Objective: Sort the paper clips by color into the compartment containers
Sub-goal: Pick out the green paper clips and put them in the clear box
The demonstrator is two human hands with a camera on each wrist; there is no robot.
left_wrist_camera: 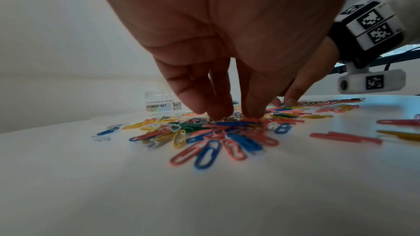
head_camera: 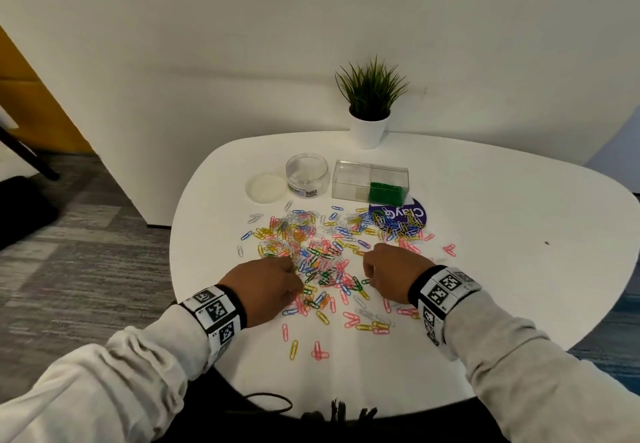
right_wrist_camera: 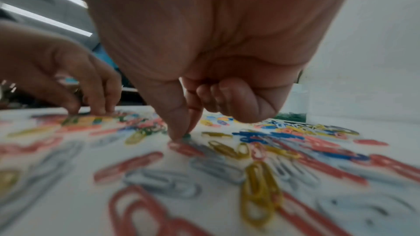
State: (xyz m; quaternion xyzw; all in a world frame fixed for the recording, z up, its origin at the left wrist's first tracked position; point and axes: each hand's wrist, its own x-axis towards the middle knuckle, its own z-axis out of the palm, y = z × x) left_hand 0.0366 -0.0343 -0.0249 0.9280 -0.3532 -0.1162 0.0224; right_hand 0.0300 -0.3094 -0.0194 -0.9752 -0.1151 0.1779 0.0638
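The round clear jar [head_camera: 307, 175] at the back of my white tabletop [head_camera: 485, 220] reads "STATIONERY SET", and the blue sticker [head_camera: 398, 214] beside the compartment box [head_camera: 370, 181] shows "Clay". My left hand [head_camera: 268, 290] rests straight fingertips [left_wrist_camera: 218, 112] on the paper clips [head_camera: 322, 262], while my right hand [head_camera: 391, 276], other fingers curled, pinches a green clip [right_wrist_camera: 186, 135] at the pile's near edge. White wall and grey carpet surround us.
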